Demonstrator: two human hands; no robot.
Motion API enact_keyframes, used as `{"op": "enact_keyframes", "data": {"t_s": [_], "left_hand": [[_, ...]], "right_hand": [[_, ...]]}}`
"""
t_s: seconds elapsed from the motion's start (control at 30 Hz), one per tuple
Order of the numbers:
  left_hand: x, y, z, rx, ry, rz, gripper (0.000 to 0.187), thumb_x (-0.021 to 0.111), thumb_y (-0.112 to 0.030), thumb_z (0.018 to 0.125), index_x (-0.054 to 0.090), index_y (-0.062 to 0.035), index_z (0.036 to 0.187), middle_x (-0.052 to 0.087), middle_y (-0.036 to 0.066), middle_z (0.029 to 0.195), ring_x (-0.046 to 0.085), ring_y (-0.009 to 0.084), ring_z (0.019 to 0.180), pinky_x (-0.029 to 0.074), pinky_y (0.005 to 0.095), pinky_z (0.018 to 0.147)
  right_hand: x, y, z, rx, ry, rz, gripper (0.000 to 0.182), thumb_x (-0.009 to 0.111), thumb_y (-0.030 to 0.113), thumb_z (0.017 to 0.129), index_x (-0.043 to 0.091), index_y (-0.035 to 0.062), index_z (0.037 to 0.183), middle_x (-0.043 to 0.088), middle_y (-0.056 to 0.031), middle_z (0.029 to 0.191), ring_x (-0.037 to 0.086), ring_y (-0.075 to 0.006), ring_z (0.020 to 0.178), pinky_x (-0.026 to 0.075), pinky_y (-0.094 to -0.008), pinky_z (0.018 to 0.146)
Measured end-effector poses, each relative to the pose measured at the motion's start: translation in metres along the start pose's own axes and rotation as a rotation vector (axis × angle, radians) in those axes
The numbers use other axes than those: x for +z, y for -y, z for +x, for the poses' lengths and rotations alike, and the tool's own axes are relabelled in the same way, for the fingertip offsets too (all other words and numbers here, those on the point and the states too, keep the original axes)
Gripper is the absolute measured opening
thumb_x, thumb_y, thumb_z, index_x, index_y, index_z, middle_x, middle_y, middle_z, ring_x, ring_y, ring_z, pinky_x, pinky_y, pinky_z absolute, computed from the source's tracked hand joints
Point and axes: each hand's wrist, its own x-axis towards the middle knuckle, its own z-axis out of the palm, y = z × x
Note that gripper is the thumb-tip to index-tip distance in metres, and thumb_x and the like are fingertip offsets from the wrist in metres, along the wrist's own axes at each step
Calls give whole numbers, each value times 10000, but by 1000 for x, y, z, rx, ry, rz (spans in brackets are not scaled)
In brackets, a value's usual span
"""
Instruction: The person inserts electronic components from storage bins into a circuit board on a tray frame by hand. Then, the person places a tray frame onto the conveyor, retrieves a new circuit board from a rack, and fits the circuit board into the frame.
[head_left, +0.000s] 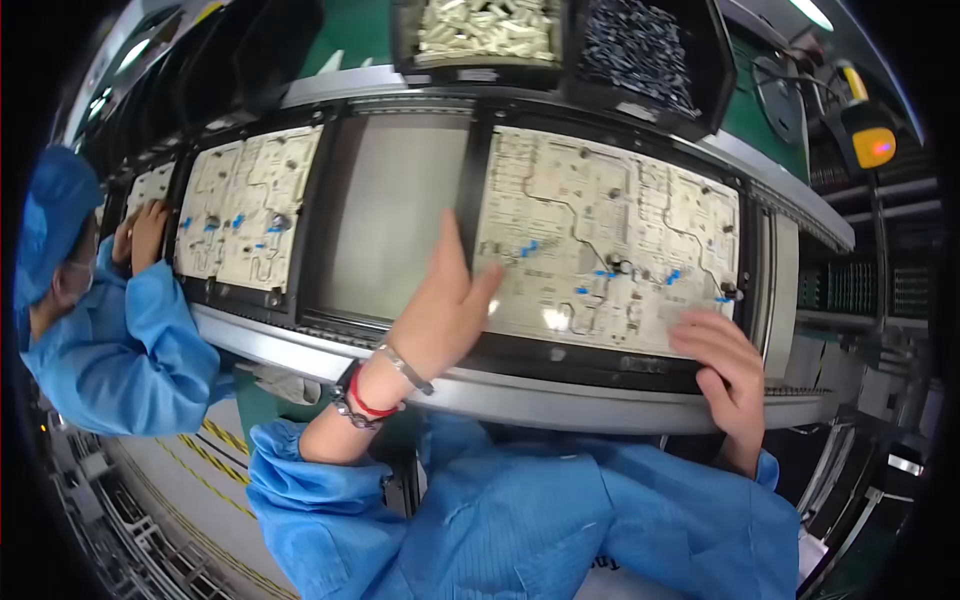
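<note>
A pale circuit board point(620, 215) in a black frame lies on the conveyor before me, with blue and black components on it. My left hand point(445, 300), with a bracelet and a red band at the wrist, is over the frame's left edge; its thumb and forefinger are spread and nothing shows between them. Over the board's lower right edge is my right hand point(725, 370), its fingers stretched out and slightly blurred, holding nothing visible. Whether either hand touches the board cannot be made out.
Behind the conveyor rail point(350, 85) stand a bin of whitish parts point(485, 35) and a bin of dark parts point(640, 50). A second board point(245, 210) lies to the left, near a co-worker in blue point(140, 340). A yellow scanner point(868, 140) is at upper right.
</note>
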Motion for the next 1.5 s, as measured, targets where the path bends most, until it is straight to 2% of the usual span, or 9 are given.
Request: {"op": "enact_keyframes", "data": {"t_s": [0.07,0.1,0.17,0.33,0.5,0.53,0.97,1.17,1.5], "left_hand": [[-17,9,1,-60,14,-188,741,473,-211,901,4,124,1366,152,341,1412,199,388,1337,184,354,1090],[29,-5,64,130,-45,-251,741,473,-211,901,4,124,1366,152,341,1412,199,388,1337,184,354,1090],[41,2,65,194,-55,-266,711,458,-164,913,-7,56,1404,164,249,1449,191,243,1347,162,293,1085],[57,-1,83,334,87,-176,780,509,-127,865,-21,1,1423,73,254,1468,58,286,1381,113,339,1101],[43,-9,70,906,-212,788,498,548,-189,836,433,-102,1312,316,142,1406,175,388,1337,169,498,1077],[43,-2,65,891,-144,838,401,568,-231,830,541,-111,1212,408,45,1362,253,357,1312,215,482,1068],[29,21,90,1100,136,666,363,624,-250,795,586,-96,1121,271,91,1451,393,304,1234,388,383,989],[22,23,111,1167,138,730,416,645,-414,711,637,-206,1071,381,43,1394,361,239,1271,364,400,957],[9,11,115,1215,167,815,501,701,-343,668,604,-184,1132,397,80,1368,375,307,1253,338,436,1007]], "right_hand": [[6,5,1,42,-80,-158,270,576,108,780,644,-12,1012,602,-169,1125,483,-357,1160,349,-446,982],[-43,-26,5,-31,-150,-339,270,576,108,780,644,-12,1012,602,-169,1125,483,-357,1160,349,-446,982],[-33,-25,9,-42,-151,-404,276,558,35,763,635,-21,1022,594,-162,1145,495,-353,1144,353,-437,980],[-3,-48,29,69,-187,-567,358,559,17,772,597,60,1125,503,-88,1288,413,-308,1225,352,-391,998],[-4,-80,24,-28,-291,-536,343,528,-6,804,594,58,1135,496,-86,1304,399,-304,1247,331,-381,1024],[-6,-84,21,-70,-268,-509,325,529,0,812,599,53,1125,504,-89,1296,408,-303,1244,333,-379,1024],[-21,-76,1,-70,-170,-541,297,682,55,688,649,39,983,599,-95,1155,476,-316,1155,359,-407,986],[-21,-64,17,-12,-163,-487,355,611,-20,619,635,4,972,599,-130,1125,488,-320,1103,380,-378,946],[-22,-94,19,-43,-159,-555,334,582,-38,700,637,18,1024,600,-119,1144,478,-328,1127,379,-386,952]]}}
